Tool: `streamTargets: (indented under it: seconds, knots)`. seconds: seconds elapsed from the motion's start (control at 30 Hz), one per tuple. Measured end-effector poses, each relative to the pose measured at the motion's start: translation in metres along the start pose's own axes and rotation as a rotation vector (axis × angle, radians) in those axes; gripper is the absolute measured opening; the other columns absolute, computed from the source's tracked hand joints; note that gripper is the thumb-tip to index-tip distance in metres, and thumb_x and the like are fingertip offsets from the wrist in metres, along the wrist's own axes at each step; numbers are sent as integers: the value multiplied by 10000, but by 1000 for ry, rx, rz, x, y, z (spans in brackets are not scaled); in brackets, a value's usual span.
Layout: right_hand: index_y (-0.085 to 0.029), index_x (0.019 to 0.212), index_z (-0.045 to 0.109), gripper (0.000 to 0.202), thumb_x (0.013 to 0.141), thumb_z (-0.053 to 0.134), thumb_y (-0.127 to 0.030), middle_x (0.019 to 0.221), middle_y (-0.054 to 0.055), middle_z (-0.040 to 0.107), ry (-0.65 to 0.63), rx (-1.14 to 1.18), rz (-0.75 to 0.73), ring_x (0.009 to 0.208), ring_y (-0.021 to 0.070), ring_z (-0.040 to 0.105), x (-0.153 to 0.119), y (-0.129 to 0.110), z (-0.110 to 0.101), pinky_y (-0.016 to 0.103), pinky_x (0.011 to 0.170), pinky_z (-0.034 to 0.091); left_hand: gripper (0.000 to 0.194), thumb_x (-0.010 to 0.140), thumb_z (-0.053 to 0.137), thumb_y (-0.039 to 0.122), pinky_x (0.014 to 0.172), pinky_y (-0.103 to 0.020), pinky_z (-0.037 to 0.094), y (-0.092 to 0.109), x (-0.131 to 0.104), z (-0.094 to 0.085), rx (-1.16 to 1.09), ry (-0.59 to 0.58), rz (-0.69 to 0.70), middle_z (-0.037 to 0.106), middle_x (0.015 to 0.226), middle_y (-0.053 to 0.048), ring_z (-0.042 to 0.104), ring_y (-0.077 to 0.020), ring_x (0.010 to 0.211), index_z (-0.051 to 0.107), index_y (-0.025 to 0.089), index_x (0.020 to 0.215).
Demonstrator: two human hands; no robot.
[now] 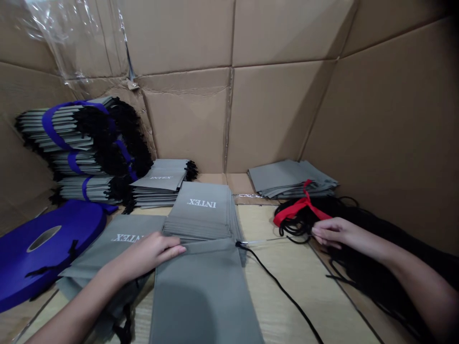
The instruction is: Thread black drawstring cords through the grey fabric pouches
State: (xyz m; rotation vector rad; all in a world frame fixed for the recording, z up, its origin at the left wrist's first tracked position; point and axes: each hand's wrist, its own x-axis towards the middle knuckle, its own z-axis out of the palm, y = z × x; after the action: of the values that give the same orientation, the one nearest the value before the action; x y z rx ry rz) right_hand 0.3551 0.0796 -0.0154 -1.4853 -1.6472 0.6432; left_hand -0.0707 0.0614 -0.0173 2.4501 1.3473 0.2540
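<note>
My left hand [163, 252] is closed on the top edge of a grey fabric pouch [201, 291], which lies flat in front of me. From the pouch's right top corner a black cord [279, 282] trails down towards me. A thin metal needle [267, 240] sticks out of that same corner, pointing right. At the right, my right hand [332, 232] pinches a black cord [297, 240] beside the needle's far end; its fingertips partly hide the hold. Behind the pouch rests a stack of grey pouches [202, 205] printed INTEX.
Bundled pouches [68, 129] tied with blue strap rise at the left, above a blue strap roll [71, 220]. Two more pouch stacks [158, 174] [283, 174] stand by the cardboard wall [186, 119]. Black cords [366, 229] with a red ribbon [294, 210] lie at the right.
</note>
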Motion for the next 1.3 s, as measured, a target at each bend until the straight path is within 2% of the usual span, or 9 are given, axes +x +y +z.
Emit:
streamTargets:
  seconds: [0.07, 0.13, 0.3, 0.47, 0.6, 0.73, 0.93, 1.07, 1.3]
  knots:
    - [-147, 490, 536, 449, 808, 421, -442, 477, -44, 426, -257, -125, -25, 468, 59, 391, 1, -6, -9, 200, 495, 270, 427, 930, 290, 485, 548, -230, 251, 0, 0, 2, -7, -8, -2, 424, 576, 32, 451, -135, 562, 473, 197, 674]
    - [-158, 554, 539, 437, 860, 339, -398, 541, -29, 470, -334, -306, -88, 537, 86, 460, 5, -9, -18, 203, 545, 326, 431, 929, 287, 491, 548, -227, 256, 0, 0, 3, -14, -17, -11, 424, 577, 32, 454, -135, 564, 466, 195, 672]
    - [-195, 595, 565, 304, 833, 407, -301, 644, 29, 607, -280, -632, -157, 637, 184, 565, 20, 5, -19, 271, 598, 415, 457, 922, 273, 521, 570, -222, 284, 1, 1, 4, -5, -27, -41, 461, 598, 28, 488, -139, 603, 467, 192, 672]
    - [-164, 936, 635, 242, 790, 513, -314, 1156, 176, 560, -93, -760, -226, 1090, 370, 459, 11, -13, 25, 506, 880, 355, 465, 926, 257, 525, 565, -227, 279, 9, -1, 9, 47, -16, -36, 483, 603, 25, 502, -139, 605, 485, 195, 691]
    - [-238, 1087, 568, 251, 886, 473, -354, 1124, 66, 590, -157, -628, -485, 1039, 239, 509, -17, -55, 77, 392, 899, 378, 470, 932, 243, 519, 559, -230, 272, 16, -2, 13, 112, -8, -11, 487, 598, 21, 507, -140, 599, 491, 198, 694]
    - [-235, 862, 615, 98, 804, 635, -311, 915, 13, 649, -208, -446, -494, 906, 206, 547, -28, -64, 103, 335, 821, 400, 455, 945, 223, 492, 551, -227, 269, 18, 0, 18, 138, -8, 14, 497, 605, 23, 510, -134, 585, 499, 205, 725]
    - [-202, 729, 576, 106, 812, 601, -262, 782, 12, 623, -255, -267, -343, 817, 196, 546, -20, -53, 100, 310, 740, 389, 456, 956, 192, 468, 543, -227, 271, 19, 3, 23, 172, -6, 37, 489, 596, 23, 509, -135, 561, 493, 204, 737]
    - [-205, 738, 527, 185, 842, 519, -358, 776, 15, 587, -309, -164, -236, 803, 205, 529, -20, -58, 93, 323, 736, 386, 465, 957, 177, 472, 552, -235, 267, 17, 2, 24, 178, 4, 54, 488, 604, 23, 516, -138, 578, 488, 205, 738]
    - [-236, 835, 479, 277, 943, 288, -406, 903, 10, 542, -532, -195, -297, 949, 190, 478, -27, -66, 79, 414, 984, 247, 460, 951, 202, 485, 550, -230, 257, 11, 2, 26, 124, -20, 72, 462, 591, 34, 480, -121, 565, 480, 204, 716]
